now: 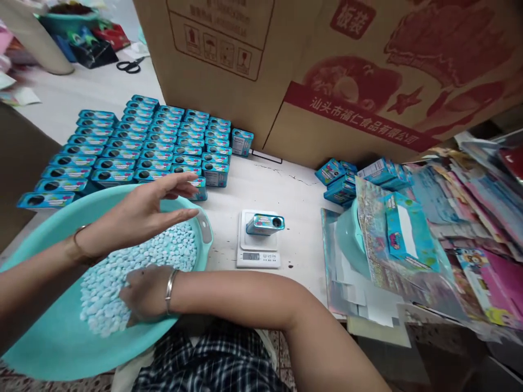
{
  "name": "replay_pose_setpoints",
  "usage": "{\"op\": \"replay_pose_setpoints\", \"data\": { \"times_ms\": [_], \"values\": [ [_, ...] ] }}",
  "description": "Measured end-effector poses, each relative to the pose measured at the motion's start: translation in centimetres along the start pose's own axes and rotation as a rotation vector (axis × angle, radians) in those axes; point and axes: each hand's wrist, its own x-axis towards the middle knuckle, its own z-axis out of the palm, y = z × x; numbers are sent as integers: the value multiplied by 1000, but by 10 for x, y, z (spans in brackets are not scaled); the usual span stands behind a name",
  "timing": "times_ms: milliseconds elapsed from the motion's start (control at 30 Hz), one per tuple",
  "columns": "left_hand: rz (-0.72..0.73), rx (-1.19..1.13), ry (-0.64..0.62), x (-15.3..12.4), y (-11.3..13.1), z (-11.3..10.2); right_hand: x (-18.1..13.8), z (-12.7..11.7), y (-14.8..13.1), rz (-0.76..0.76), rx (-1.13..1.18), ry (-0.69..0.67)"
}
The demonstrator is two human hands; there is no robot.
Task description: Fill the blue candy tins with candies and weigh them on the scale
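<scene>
A big turquoise basin [53, 337] rests at the table's near left edge and holds a heap of small pale blue tablets [122, 272]. My right hand [141, 294] reaches across into the heap, fingers curled down among the tablets. My left hand [143, 212] hovers above the basin with fingers stretched out flat and nothing in it. A blue tin [265, 223] with a round hole on top lies on a small white digital scale [258, 239] to the right of the basin.
Rows of several matching blue tins [134, 147] fill the table behind the basin. A large cardboard box [327, 71] stands at the back. More tins [339, 179], a second basin and printed packaging sheets [429, 234] pile up at right. Scissors [129, 66] lie far back left.
</scene>
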Motion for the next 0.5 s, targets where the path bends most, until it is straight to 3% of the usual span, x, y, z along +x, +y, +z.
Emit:
{"op": "replay_pose_setpoints", "data": {
  "times_ms": [100, 200, 300, 400, 500],
  "values": [
    [-84, -144, 0, -5, -17, -3, 1, 7, -1, 41, 85, -61],
    [-144, -253, 12, -13, -27, -7, 4, -5, -2, 31, 200, -143],
    [-156, -264, 28, -23, -28, -13, -1, -22, -2, 105, 442, 14],
    [-183, -266, 65, -29, -23, -20, -14, -30, -1, 206, 1044, 235],
    [-251, -298, 86, -29, -13, -24, -23, -28, -4, 271, 1794, 260]
  ]
}}
